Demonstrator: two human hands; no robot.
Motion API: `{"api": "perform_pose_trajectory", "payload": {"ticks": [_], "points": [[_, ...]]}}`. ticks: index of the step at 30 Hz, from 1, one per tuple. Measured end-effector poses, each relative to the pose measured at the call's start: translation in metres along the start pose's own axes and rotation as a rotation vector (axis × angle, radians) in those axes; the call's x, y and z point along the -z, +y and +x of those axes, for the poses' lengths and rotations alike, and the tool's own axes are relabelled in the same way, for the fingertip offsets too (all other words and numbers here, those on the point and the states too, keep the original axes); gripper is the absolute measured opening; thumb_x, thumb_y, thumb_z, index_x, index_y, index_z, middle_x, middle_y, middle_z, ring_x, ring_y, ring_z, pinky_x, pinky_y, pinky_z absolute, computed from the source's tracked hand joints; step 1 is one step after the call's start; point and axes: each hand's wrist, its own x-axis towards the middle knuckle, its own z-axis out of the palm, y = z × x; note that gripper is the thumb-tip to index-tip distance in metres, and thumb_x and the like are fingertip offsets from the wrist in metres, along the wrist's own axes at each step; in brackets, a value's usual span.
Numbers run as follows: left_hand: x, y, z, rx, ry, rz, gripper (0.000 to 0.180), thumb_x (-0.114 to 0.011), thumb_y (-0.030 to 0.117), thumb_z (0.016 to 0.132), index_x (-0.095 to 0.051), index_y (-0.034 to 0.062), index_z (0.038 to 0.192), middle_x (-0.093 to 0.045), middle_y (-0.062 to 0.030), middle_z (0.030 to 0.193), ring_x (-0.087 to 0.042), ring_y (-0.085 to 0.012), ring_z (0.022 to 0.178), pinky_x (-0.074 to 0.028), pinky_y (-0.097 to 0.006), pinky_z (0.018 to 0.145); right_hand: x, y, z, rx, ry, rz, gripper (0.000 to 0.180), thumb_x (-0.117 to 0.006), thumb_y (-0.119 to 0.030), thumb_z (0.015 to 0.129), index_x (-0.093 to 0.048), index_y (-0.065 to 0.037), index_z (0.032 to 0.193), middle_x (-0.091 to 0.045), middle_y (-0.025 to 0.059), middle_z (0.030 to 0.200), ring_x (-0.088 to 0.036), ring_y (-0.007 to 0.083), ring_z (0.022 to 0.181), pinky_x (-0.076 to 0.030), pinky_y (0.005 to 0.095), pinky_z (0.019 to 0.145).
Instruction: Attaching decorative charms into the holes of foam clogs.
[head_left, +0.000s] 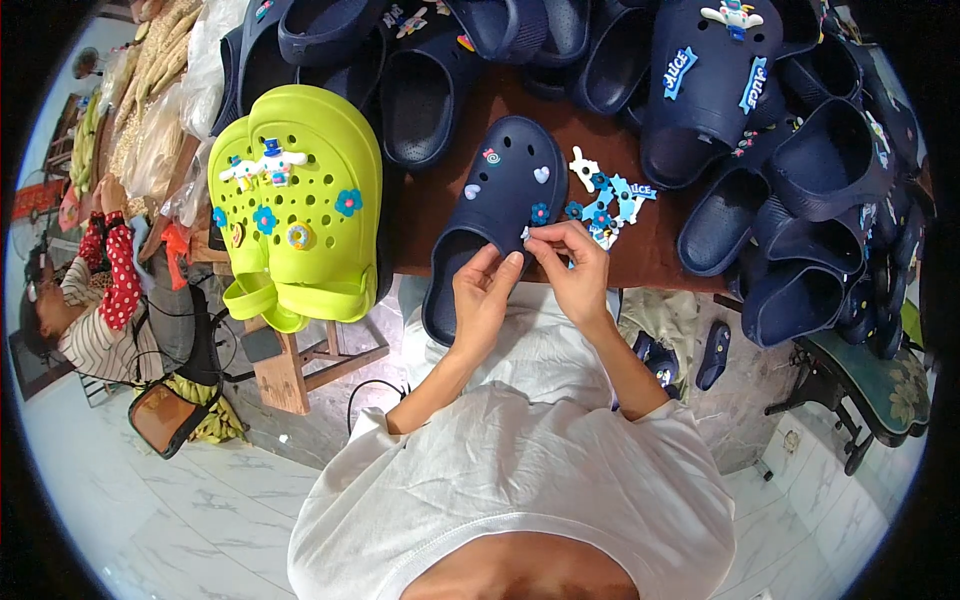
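Observation:
A navy clog [505,205] with round holes lies in front of me, its toe pointing away. Small heart, swirl and blue flower charms sit on its upper. My left hand [484,298] grips the clog at the edge of its foot opening, fingers partly inside it. With thumb and forefinger, my right hand [575,268] pinches a small whitish charm [526,233] against the clog's right side. What lies under those fingertips is hidden. Just right of the clog is a loose pile of blue and white charms [622,203].
A lime-green pair of clogs [320,200] with charms stands on the left. Many navy clogs [830,150] crowd the back and right of the brown table [650,255]. Another person [120,290] sits at far left. A green-topped chair [870,385] stands at right.

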Motion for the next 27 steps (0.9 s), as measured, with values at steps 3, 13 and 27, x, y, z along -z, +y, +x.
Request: {"api": "perform_pose_trajectory", "payload": {"ticks": [3,13,27], "points": [[-0.002,0.000,0.000,-0.015,0.009,-0.005,0.012,-0.063,0.011,0.094,-0.059,0.0045,0.085,-0.052,0.0072,0.078,-0.042,0.0005,0.070,-0.033,-0.017,0.060,-0.003,0.001,-0.002,0.025,0.014,-0.046,0.009,-0.070,-0.004,0.085,-0.068,0.001,0.092,-0.065,0.0085,0.090,-0.065,0.0136,0.078,-0.053,0.0259,0.070],[-0.005,-0.005,-0.002,-0.045,0.050,-0.080,0.008,-0.061,0.009,0.095,-0.062,0.0020,0.092,-0.058,0.0040,0.084,-0.049,-0.0009,0.076,-0.041,-0.018,0.066,-0.007,0.012,-0.014,0.376,0.046,-0.338,0.027,-0.068,0.001,0.082,-0.067,-0.001,0.109,-0.062,0.0127,0.098,-0.063,0.0281,0.086,-0.051,0.0356,0.074],[0.000,0.001,-0.001,0.019,-0.035,-0.119,0.007,-0.062,0.010,0.094,-0.060,0.0037,0.093,-0.056,0.0044,0.083,-0.050,-0.0001,0.077,-0.040,-0.017,0.069,-0.009,0.015,-0.025,0.214,0.041,-0.132,0.032,-0.063,0.001,0.086,-0.063,-0.002,0.118,-0.058,0.0119,0.110,-0.061,0.0208,0.089,-0.052,0.0300,0.073]]}}
